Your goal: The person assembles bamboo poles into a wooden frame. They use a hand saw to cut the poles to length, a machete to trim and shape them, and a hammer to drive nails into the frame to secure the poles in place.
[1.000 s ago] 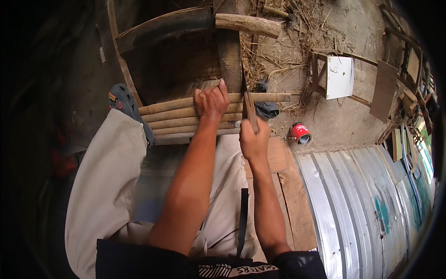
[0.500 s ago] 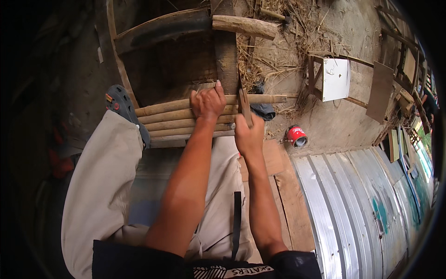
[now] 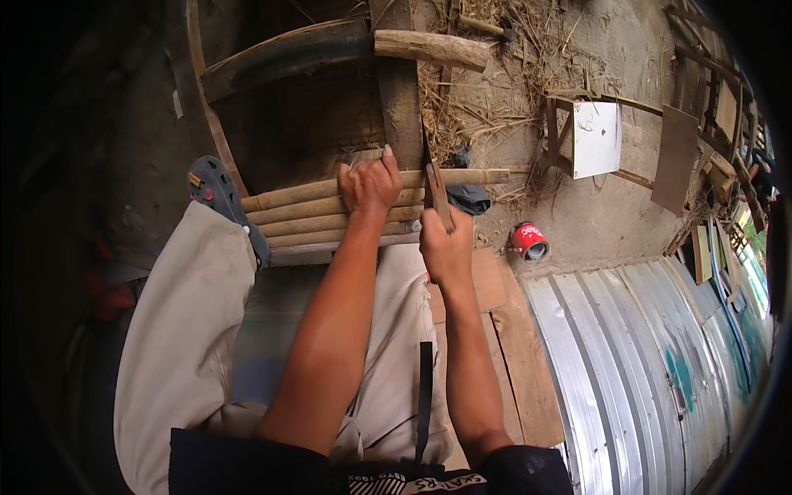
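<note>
Several bamboo poles point(image 3: 301, 209) lie side by side across a wooden frame in front of me. My left hand point(image 3: 370, 185) is closed on the farthest pole and presses down on it. In my right hand point(image 3: 446, 247) is the wooden handle of a handsaw point(image 3: 437, 191), gripped in a fist. The saw's thin dark blade points away from me and crosses the farthest pole to the right of my left hand. That pole's end sticks out to the right past the saw. Whether the blade has cut into the bamboo is too small to tell.
A short log point(image 3: 431, 49) rests on the frame's far side. A hammer-like tool point(image 3: 487, 27) lies beyond it among straw. To the right are a red can point(image 3: 529, 242), a white board point(image 3: 596, 140) and corrugated metal sheets point(image 3: 610, 355). My left shoe point(image 3: 221, 196) stands beside the poles.
My right hand and the saw have moved slightly toward me. My left hand stays closed on the pole, and the poles lie as before.
</note>
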Tool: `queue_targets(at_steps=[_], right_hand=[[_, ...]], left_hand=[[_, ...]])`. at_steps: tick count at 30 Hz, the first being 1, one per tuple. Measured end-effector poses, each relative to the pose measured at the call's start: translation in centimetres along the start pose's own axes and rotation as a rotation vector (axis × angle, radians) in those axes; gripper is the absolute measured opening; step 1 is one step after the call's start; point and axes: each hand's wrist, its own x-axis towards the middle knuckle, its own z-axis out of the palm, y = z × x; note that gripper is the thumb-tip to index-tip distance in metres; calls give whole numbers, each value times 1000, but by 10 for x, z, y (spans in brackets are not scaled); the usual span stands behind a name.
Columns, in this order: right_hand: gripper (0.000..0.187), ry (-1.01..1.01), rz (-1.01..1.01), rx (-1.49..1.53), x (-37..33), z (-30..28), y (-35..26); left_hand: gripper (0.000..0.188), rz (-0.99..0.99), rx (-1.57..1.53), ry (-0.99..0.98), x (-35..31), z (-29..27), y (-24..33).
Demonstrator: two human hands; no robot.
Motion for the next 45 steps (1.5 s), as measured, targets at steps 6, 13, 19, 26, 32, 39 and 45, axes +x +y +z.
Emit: queue_targets(at_steps=[6, 13, 19, 26, 32, 39, 45], right_hand=[[29, 145, -165, -137, 13, 21, 30], [27, 121, -165, -91, 9, 22, 48], [24, 91, -266, -131, -5, 20, 83], [25, 131, -117, -49, -21, 9, 50], [24, 155, -100, -151, -33, 10, 32], [25, 147, -27, -115, -31, 8, 25], [27, 166, -42, -118, -32, 12, 19]], left_hand=[[64, -57, 23, -110, 3, 6, -3], [76, -37, 82, -359, 14, -8, -2], [80, 41, 58, -459, 23, -19, -6], [86, -120, -24, -416, 30, -17, -3], [81, -208, -62, -82, 35, 0, 3], [65, -117, -186, 84, 30, 14, -5], [63, -202, -175, -31, 34, 3, 1]])
